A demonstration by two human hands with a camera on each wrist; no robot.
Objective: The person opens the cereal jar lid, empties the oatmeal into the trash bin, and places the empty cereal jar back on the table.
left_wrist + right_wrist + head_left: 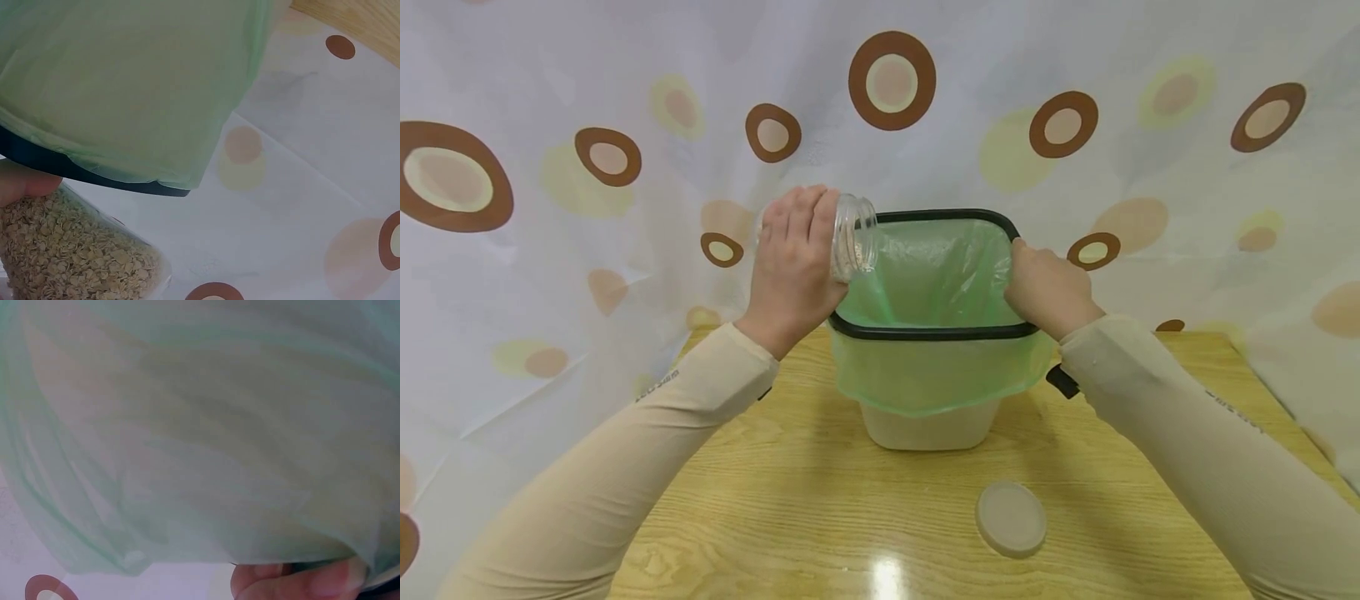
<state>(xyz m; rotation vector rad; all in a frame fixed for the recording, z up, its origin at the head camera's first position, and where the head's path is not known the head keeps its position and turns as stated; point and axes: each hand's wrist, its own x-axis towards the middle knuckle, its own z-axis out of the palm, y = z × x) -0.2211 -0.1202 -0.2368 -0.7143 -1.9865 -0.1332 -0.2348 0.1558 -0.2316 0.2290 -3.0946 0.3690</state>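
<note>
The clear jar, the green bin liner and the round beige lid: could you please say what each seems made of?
Clear jar: glossy glass or hard plastic, transparent with highlights; can't tell which. Green bin liner: likely thin plastic film, shiny, creased, translucent. Round beige lid: probably plastic, smooth and matt.

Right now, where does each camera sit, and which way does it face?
Head: on the person's head, facing forward and down at the translucent green plastic liner; left hand, right hand and beige sleeves show.
Left wrist: on that wrist, facing the liner and clear round-mouthed jar of pale flakes; that hand shows partly.
Right wrist: on that wrist, facing the liner close up; fingers show below.
Shared: head and left wrist both show the jar.
</note>
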